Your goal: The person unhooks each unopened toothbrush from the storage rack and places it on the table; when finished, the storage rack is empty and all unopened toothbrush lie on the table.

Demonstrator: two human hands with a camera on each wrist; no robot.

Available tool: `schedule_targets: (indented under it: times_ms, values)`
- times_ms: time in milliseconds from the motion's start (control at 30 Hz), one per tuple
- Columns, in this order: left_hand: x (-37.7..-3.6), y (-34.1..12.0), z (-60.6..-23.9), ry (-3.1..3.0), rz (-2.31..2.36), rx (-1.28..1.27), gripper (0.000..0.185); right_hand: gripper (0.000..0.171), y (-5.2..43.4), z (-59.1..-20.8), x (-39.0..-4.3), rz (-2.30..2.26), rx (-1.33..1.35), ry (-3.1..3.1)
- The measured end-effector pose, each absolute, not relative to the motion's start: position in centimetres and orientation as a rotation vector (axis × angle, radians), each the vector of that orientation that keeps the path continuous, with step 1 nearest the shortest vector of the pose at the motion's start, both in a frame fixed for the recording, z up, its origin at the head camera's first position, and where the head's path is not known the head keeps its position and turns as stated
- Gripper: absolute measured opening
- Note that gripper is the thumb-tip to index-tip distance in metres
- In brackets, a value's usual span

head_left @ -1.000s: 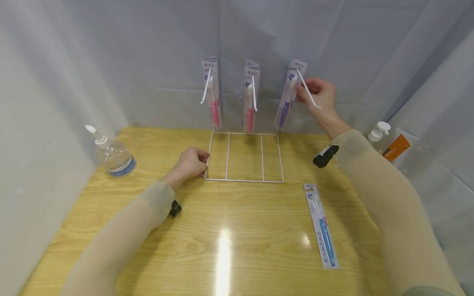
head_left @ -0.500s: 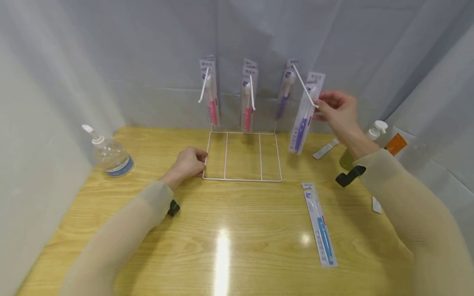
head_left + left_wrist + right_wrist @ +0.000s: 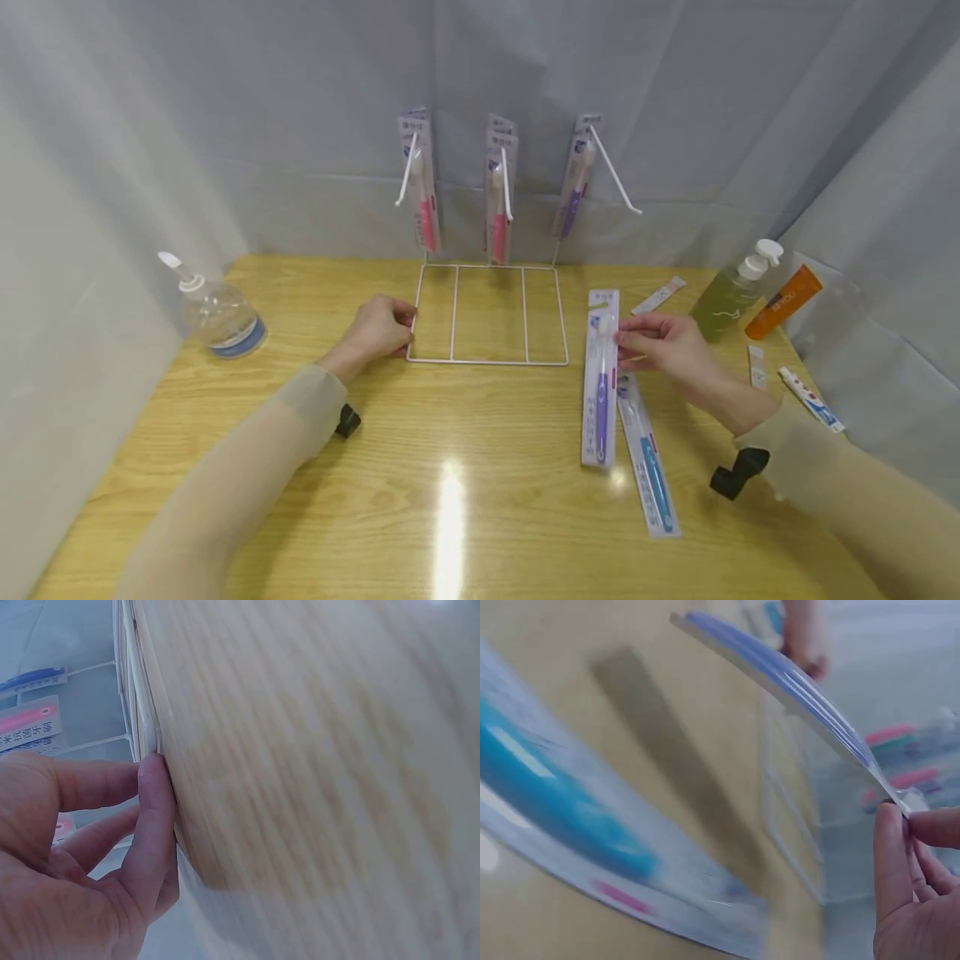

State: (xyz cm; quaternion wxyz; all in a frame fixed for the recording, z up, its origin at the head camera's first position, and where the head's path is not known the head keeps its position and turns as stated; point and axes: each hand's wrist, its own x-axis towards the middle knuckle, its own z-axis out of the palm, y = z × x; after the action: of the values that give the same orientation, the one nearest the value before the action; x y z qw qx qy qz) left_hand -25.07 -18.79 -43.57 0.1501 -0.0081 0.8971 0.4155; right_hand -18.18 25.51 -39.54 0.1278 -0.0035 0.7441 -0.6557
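My right hand pinches the edge of a packaged purple toothbrush near its top. In the right wrist view that pack is held above the table, its shadow falling on the wood. A packaged blue toothbrush lies just right of it, partly overlapped in the head view. My left hand pinches the left side bar of a white wire rack; the left wrist view shows thumb and finger on the wire. Packaged pink toothbrushes hang on the rack's left and middle hooks, a purple one on the right hook.
At the left stands a clear pump bottle. Toward the right edge are a green pump bottle, an orange tube, a small toothpaste tube and slim white packets. A grey curtain hangs behind the table.
My right hand has drawn the purple toothbrush pack off the right hook and brought it down and toward me, beside the blue one. My left hand keeps its grip on the rack.
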Motion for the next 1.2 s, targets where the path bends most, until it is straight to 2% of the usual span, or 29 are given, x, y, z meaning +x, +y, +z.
schedule_targets:
  times_ms: [33, 167, 267, 1000, 1200]
  values:
    - [-25.0, -18.8, -43.5, 2.578, 1.192, -0.019, 0.061, 0.011, 25.4, -40.2, -17.7, -1.856, 0.007, 2.169]
    - [-25.0, -18.8, -43.5, 2.577, 1.198, -0.015, 0.061, 0.030, 25.0, -42.1, -16.2, -1.696, 0.064, 2.179]
    - [-24.9, -18.8, -43.5, 2.580, 1.201, -0.013, 0.062, 0.036, 24.8, -42.9, -15.5, -1.618, 0.090, 2.187]
    - [-24.8, -18.7, -43.2, 2.560, 1.216, -0.034, 0.062, 0.033, 24.8, -42.9, -14.8, -1.368, 0.123, 2.368]
    - [-24.9, -18.7, -43.3, 2.564, 1.221, -0.033, 0.062, 0.035, 25.6, -41.3, -17.3, -1.431, -0.018, 2.497]
